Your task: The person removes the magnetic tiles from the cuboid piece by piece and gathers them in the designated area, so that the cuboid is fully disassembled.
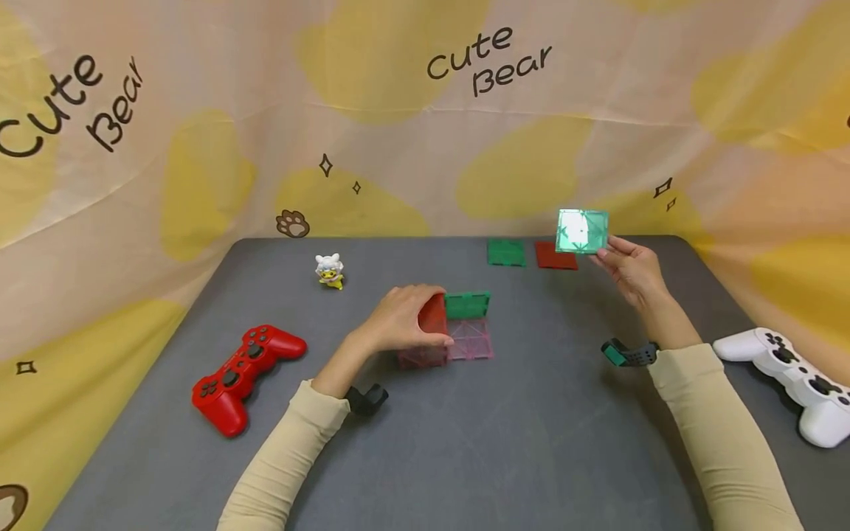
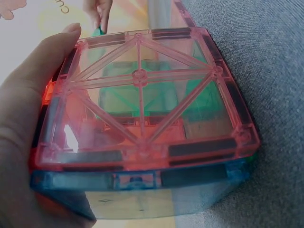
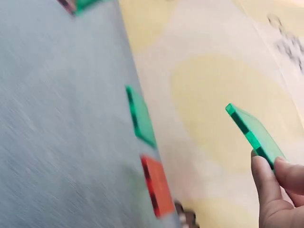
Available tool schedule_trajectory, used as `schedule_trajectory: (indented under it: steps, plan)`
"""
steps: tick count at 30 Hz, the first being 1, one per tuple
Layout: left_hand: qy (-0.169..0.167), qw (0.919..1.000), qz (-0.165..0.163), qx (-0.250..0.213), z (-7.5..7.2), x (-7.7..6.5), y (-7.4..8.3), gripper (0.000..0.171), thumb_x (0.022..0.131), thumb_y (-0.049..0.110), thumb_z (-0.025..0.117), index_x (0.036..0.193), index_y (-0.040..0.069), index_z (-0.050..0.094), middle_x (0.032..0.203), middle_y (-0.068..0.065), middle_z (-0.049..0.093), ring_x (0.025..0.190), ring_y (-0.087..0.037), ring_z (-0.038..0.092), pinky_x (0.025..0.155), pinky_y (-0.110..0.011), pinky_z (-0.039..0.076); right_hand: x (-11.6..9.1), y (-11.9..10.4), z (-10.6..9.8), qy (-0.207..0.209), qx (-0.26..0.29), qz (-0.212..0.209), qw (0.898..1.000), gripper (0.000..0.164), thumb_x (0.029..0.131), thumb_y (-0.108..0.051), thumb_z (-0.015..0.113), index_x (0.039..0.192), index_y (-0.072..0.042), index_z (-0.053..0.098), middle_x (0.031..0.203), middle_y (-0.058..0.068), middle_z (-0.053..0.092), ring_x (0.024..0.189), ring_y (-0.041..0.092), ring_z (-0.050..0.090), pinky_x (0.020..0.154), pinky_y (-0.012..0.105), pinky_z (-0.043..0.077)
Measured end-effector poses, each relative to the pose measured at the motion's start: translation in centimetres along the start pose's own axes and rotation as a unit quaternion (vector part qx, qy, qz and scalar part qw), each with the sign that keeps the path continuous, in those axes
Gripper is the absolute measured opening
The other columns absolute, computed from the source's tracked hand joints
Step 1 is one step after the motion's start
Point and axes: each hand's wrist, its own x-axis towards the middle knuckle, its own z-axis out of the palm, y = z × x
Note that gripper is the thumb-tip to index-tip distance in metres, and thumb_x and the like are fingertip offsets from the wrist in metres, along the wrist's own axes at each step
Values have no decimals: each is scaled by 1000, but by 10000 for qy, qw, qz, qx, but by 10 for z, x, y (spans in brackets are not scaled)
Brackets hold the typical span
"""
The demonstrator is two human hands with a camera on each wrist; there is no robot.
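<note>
My left hand grips a small structure of see-through magnetic tiles, thumb on the near side and fingers over the far side. In the head view it shows a red tile, a pink tile low on its right and a green tile standing behind that. The left wrist view shows a pink framed face with a blue-edged tile joined along it. Raised at the right, my right hand pinches a green square magnetic tile by its lower corner, between thumb and fingers.
A green tile and a red tile lie at the table's back edge. A red game controller sits left, a white one far right. A small figurine stands at back left, before a printed cloth.
</note>
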Motion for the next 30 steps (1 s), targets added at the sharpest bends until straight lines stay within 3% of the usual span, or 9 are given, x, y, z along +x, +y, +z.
schedule_trajectory:
  steps: [2, 4, 6, 10, 13, 18, 24, 28, 30]
  plan:
    - [-2, 10000, -19, 2, -1, 1, 0, 75, 68, 57, 68, 127, 15, 50, 110, 0, 59, 91, -14, 52, 81, -37, 41, 8, -8, -11, 388, 200, 44, 9990, 71, 83, 3, 60, 141, -1, 20, 145, 0, 36, 81, 5, 67, 77, 20, 52]
    - [-17, 10000, -31, 5, -2, 2, 1, 75, 68, 58, 68, 127, 15, 50, 111, 0, 59, 92, -14, 52, 83, -37, 40, 16, -14, -24, 744, 359, 119, 9965, 69, 82, 2, 60, 141, -5, 24, 153, -1, 17, 78, 4, 67, 77, 20, 51]
    - [-35, 10000, -35, 0, -3, 3, 1, 75, 69, 58, 68, 128, 15, 50, 112, 0, 59, 92, -15, 52, 84, -38, 41, 24, -18, -37, 1051, 430, 264, 9932, 69, 82, 2, 61, 140, -7, 26, 154, 1, 12, 77, 4, 67, 75, 19, 52]
    - [-39, 10000, -26, -2, -5, 2, 1, 76, 69, 58, 68, 129, 14, 49, 114, -1, 58, 94, -16, 52, 86, -39, 40, 33, -19, -56, 1554, 133, 583, 9860, 68, 81, 2, 62, 140, -8, 29, 152, -2, 19, 78, 1, 65, 70, 18, 53]
    - [-44, 10000, -30, 24, -5, 1, 0, 76, 69, 58, 68, 129, 14, 49, 114, -1, 58, 94, -16, 52, 86, -39, 41, 38, -17, -65, 1744, -294, 692, 9818, 68, 82, 3, 61, 141, -6, 29, 146, -4, 32, 78, -2, 63, 75, 18, 51]
    - [-43, 10000, -37, 54, -3, -1, -1, 77, 69, 58, 67, 129, 14, 49, 116, -1, 58, 97, -17, 53, 85, -40, 41, 45, -9, -75, 1764, -806, 669, 9787, 66, 83, 1, 60, 141, -1, 27, 117, -1, 51, 82, -2, 60, 86, 21, 46]
    - [-88, 9999, -4, 60, -1, 0, 0, 77, 69, 59, 67, 129, 14, 49, 116, -1, 58, 96, -16, 53, 84, -40, 41, 48, 4, -84, 1981, -940, 779, 9725, 60, 87, 4, 53, 141, 4, 27, 86, -4, 54, 96, 6, 56, 82, 23, 48]
    - [-117, 9999, -30, 65, -1, -1, 0, 77, 69, 59, 67, 129, 15, 48, 115, 0, 58, 96, -16, 53, 86, -40, 41, 52, 11, -83, 2230, -1390, 633, 9628, 56, 86, 7, 52, 138, 7, 31, 70, -6, 53, 75, 0, 60, 74, 20, 52]
    - [-118, 9999, -22, 62, -1, -1, -1, 77, 69, 59, 66, 129, 14, 48, 115, -1, 58, 96, -17, 53, 87, -40, 40, 53, 15, -82, 2409, -1868, 446, 9514, 52, 86, 6, 54, 134, 10, 36, 74, -1, 56, 62, -2, 61, 69, 19, 53]
